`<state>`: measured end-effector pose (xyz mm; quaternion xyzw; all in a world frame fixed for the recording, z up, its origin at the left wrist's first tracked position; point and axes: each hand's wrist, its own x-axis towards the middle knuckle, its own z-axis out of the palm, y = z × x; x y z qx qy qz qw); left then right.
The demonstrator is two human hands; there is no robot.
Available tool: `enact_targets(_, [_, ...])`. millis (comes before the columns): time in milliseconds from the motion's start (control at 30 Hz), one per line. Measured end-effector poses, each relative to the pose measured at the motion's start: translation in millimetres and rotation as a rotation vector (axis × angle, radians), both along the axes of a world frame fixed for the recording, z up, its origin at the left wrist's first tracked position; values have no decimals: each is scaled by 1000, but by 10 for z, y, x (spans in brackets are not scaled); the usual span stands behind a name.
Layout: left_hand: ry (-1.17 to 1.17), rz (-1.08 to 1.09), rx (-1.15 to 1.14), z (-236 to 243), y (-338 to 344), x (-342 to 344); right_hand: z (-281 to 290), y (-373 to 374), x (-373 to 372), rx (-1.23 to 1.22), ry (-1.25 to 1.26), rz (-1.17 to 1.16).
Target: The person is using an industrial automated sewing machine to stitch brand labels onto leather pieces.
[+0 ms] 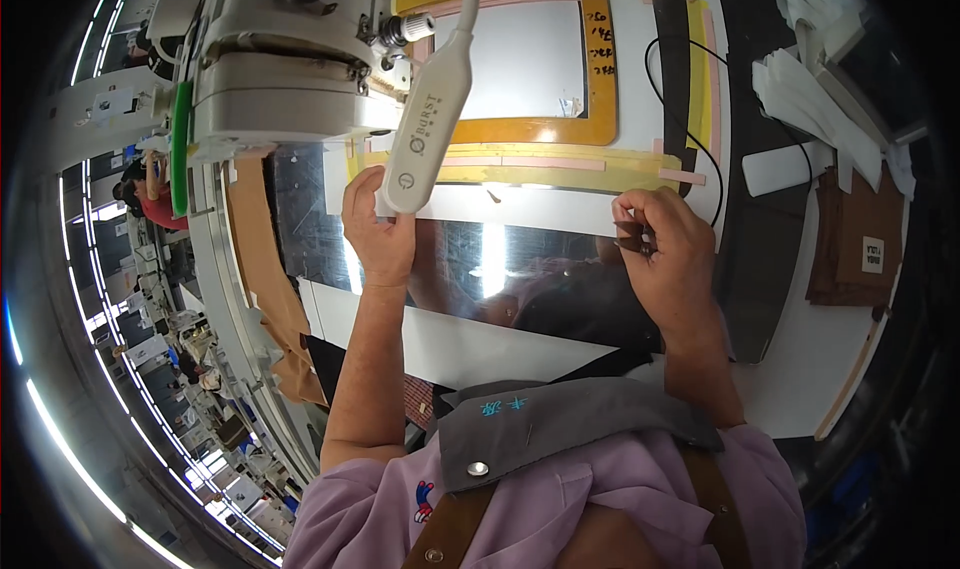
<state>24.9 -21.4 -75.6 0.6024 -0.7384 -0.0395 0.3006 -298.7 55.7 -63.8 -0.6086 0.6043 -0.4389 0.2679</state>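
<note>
My left hand (378, 234) rests at the near edge of a white sheet (545, 207), beneath the white lamp head (432, 119). Its thumb and fingers look apart, though the lamp covers some of the fingertips. Farther right, my right hand (675, 249) is curled around a small dark brown piece (632, 237) whose kind I cannot make out. Its fingertips are close to the sheet's taped edge. Yellow tape (560, 174) and pink strips run along that sheet. Beyond them lies an orange template frame (600, 59) with handwriting on it. A tiny brown scrap (493, 197) is on the sheet.
A sewing machine head (290, 89) stands at the upper left. Shiny dark metal (480, 269) covers the near work surface. To the right are a black cable (690, 129), a white rounded device (785, 169), stacked brown pieces (855, 239) and white scraps (810, 99).
</note>
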Motion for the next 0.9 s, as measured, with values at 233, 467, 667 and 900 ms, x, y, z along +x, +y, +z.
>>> enact_targets(233, [-230,151,2,-91,19,1263,37,-375,468,-115,236,99])
enact_targets(467, [-213,135,39,-175,-57,1345,-155,-1233,1119,-11,398,-46])
enact_targets(667, [-148,128,52,-153,-56,1408,-129,-1448,1370,175,503,-115])
enact_targets(900, [-162,126,77,-158,-62,1413,10,-1486,1534,334,629,-247])
